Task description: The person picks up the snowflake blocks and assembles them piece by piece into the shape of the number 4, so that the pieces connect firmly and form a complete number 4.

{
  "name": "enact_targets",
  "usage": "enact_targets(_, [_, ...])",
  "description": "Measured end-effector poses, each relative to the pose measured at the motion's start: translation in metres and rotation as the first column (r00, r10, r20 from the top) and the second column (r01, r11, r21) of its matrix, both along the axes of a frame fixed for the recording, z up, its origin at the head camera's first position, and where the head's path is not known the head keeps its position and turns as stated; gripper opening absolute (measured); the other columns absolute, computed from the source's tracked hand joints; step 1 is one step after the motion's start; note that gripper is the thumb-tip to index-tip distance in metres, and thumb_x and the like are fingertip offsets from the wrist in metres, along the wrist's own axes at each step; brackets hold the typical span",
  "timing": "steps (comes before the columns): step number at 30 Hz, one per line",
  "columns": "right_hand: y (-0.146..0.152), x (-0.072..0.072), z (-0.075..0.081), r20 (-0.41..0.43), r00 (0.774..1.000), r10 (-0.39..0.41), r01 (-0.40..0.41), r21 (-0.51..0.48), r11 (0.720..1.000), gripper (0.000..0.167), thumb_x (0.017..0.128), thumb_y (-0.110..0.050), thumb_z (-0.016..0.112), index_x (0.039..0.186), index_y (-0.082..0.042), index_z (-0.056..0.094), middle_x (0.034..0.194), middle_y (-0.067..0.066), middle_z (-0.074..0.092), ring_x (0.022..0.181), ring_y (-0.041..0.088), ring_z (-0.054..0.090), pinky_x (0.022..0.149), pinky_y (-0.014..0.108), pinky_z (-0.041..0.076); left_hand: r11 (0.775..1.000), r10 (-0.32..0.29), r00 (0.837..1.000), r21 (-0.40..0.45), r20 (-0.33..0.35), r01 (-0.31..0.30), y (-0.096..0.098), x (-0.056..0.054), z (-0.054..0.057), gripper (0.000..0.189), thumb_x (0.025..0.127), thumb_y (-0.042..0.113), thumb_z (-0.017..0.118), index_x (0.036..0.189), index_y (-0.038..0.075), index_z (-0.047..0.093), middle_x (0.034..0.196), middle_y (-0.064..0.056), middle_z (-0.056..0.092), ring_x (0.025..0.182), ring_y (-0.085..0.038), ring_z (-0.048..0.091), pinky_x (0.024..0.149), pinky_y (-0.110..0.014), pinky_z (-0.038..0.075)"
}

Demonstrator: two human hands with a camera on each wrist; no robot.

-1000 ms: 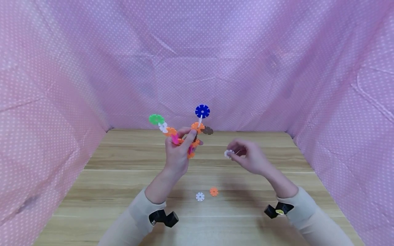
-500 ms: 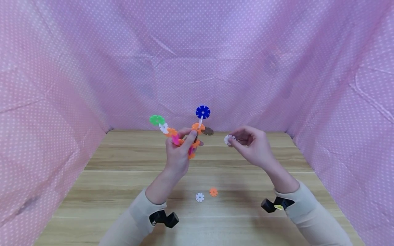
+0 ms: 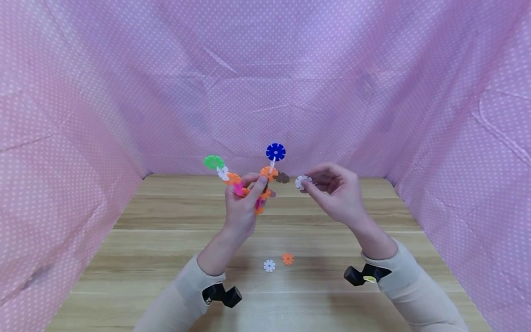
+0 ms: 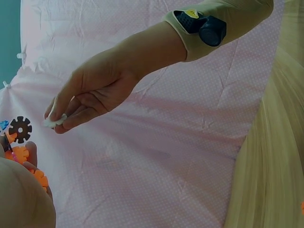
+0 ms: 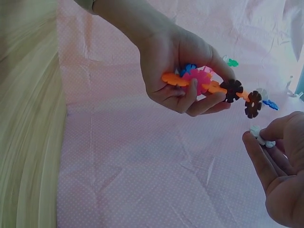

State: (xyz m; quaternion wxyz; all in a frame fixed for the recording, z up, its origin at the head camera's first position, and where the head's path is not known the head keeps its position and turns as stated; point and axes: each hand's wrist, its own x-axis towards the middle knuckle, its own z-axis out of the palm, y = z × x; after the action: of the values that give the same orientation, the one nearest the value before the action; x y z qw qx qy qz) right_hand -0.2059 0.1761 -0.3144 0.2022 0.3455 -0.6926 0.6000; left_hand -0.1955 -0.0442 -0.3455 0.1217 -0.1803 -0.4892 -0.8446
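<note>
My left hand (image 3: pixel 242 207) grips a chain of notched plastic discs held up over the table. A green disc (image 3: pixel 213 162) ends its left branch; a dark blue disc (image 3: pixel 275 152) tops the other. Orange, pink and white pieces link them, some hidden by the fingers. A brown disc (image 3: pixel 283 177) sticks out to the right, and in the right wrist view it shows as a dark notched disc (image 5: pixel 253 104). Between thumb and fingers, my right hand (image 3: pixel 338 191) pinches a white notched disc (image 3: pixel 303 182), a short gap to the right of the brown one.
A loose white disc (image 3: pixel 269 266) and a loose orange disc (image 3: pixel 288 259) lie flat on the wooden table (image 3: pixel 166 240) near its front. Pink dotted cloth (image 3: pixel 265 92) hangs behind and along both sides.
My right hand has risen and then moved left, bringing the white disc closer to the brown disc. The left hand with its chain has shifted slightly right.
</note>
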Motion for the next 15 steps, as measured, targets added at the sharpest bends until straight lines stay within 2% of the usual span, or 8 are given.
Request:
enact_targets(9, [-0.010,0.002,0.005,-0.042,0.999,0.006,-0.006,-0.007,1.000,0.019,0.083,0.023,0.074,0.100,0.014,0.071,0.095,-0.011,0.079,0.080,0.006,0.079,0.069,0.026,0.068,1.000,0.001,1.000,-0.031,0.005,0.000,0.000,-0.001,-0.001,0.033,0.104,0.000,0.061,0.094,0.027,0.079,0.089,0.008,0.070,0.068,-0.009,0.075,0.066,-0.016,0.062])
enact_targets(15, [-0.014,0.003,0.006,-0.067,0.998,0.009,-0.009,-0.001,1.000,0.019,0.083,0.022,0.075,0.099,0.012,0.073,0.094,-0.006,0.080,0.080,0.007,0.079,0.069,0.027,0.069,0.998,0.007,1.000,-0.065,0.005,-0.006,0.000,0.000,-0.001,0.032,0.104,0.004,0.064,0.093,0.029,0.080,0.088,0.009,0.071,0.071,-0.008,0.076,0.063,-0.015,0.060])
